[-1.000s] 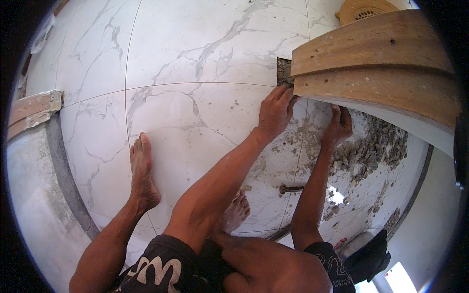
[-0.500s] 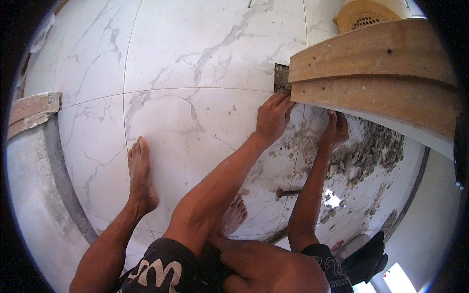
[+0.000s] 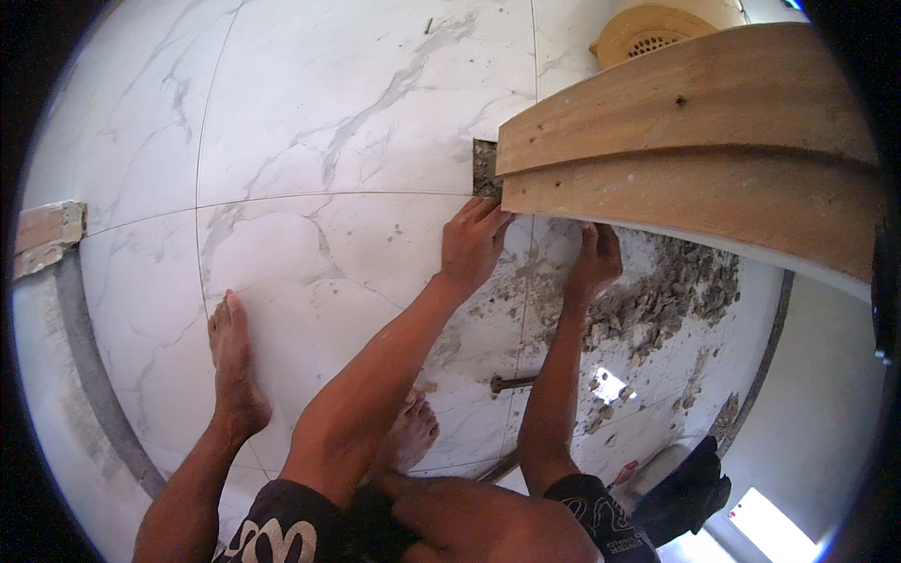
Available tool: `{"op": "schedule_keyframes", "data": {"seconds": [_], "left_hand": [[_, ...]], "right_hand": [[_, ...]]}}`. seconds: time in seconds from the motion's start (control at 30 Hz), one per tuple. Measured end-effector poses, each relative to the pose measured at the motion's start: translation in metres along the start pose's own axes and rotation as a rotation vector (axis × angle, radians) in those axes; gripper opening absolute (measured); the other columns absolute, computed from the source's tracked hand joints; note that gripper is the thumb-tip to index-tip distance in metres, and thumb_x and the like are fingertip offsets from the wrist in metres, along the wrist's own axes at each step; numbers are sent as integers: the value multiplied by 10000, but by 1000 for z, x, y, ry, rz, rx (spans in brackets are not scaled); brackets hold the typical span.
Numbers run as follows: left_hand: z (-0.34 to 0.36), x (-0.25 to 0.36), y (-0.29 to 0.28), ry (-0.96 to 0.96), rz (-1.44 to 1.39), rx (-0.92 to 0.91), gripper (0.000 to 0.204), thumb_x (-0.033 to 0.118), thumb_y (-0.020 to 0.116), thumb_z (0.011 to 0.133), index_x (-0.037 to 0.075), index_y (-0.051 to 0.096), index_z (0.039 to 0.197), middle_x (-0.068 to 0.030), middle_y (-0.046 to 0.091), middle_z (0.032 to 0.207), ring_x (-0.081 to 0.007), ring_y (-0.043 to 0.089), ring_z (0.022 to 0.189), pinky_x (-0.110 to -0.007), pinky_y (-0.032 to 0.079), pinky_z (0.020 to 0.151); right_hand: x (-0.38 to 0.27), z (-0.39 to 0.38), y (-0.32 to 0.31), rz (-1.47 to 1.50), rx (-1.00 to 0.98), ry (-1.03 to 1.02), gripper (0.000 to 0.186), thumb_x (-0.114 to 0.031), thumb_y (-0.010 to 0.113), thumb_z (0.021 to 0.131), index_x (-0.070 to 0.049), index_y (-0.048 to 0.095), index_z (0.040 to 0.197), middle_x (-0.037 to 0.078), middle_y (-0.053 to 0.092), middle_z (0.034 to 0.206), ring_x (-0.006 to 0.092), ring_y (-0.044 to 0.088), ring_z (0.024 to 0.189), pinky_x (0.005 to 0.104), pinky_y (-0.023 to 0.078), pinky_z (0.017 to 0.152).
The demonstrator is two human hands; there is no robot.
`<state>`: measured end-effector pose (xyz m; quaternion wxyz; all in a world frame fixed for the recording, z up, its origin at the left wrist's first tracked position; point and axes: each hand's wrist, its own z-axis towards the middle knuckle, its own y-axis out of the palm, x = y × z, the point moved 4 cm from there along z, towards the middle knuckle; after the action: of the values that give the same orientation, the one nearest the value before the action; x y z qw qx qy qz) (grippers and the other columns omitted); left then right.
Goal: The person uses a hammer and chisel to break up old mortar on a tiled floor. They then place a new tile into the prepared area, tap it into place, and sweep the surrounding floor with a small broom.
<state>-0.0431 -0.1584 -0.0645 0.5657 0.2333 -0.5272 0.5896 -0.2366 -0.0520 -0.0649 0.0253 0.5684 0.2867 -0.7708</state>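
Note:
A thick brown wooden beam with a stepped face, like a door-frame post (image 3: 676,174), juts in from the right, its end beside a square hole (image 3: 484,169) cut in the tile. My left hand (image 3: 472,242) is closed at the beam's near lower corner, fingertips partly hidden against its edge. A little to the right, my right hand (image 3: 594,259) has its fingers curled up against the beam's pale underside edge; the tips are partly out of sight. Grey mortar rubble (image 3: 671,296) lies on the floor right of my right hand.
Large white marbled tiles (image 3: 282,113) cover the floor. A rusty metal tool (image 3: 511,383) lies left of my right forearm. Beyond the beam stands a yellowish round object with holes (image 3: 648,36). A broken brick wall end (image 3: 52,235) is at left, a black cloth-like bundle (image 3: 690,493) lower right.
The whole view has shifted, so the beam, hole and hands appear farther left and slightly lower. Both hands stay at the beam's edge, and the beam shows no clear movement against the hole.

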Motion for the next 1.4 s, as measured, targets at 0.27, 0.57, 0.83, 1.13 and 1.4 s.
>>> {"op": "schedule_keyframes", "data": {"seconds": [0.27,0.57,0.83,1.13,1.4], "left_hand": [[-3,-3,-1,-25,2,-54,148,41,682,796,60,687,944,-122,690,906,-305,654,836,-398,542,684],[0,3,-5,-9,1,-49,146,17,658,763,60,673,902,-114,676,892,-298,632,820,-393,533,662],[-5,-5,-3,21,66,-70,294,-4,669,738,84,663,1019,-51,686,996,-246,627,864,-374,546,644],[-1,-4,-2,-29,13,-11,197,15,686,750,80,693,936,-66,683,888,-264,637,825,-391,536,658],[6,1,-5,-85,-56,-24,88,65,734,791,48,720,877,-69,699,808,-233,636,711,-356,503,638]], "right_hand": [[-2,1,-1,-45,11,-9,208,-3,666,849,61,678,1046,117,697,1010,172,629,902,323,491,857],[18,0,-7,-191,25,-117,301,-37,653,887,91,621,1157,171,670,1091,214,629,998,348,519,887],[-21,-7,8,31,33,-5,320,-85,672,884,89,634,1151,152,674,1116,204,627,999,355,487,908],[-8,-3,3,76,-7,-37,239,-60,682,859,57,669,1067,108,688,1028,171,612,920,310,477,868],[-3,-2,1,171,-45,21,203,-48,711,837,35,680,1020,67,689,978,131,598,894,290,471,851]]}}
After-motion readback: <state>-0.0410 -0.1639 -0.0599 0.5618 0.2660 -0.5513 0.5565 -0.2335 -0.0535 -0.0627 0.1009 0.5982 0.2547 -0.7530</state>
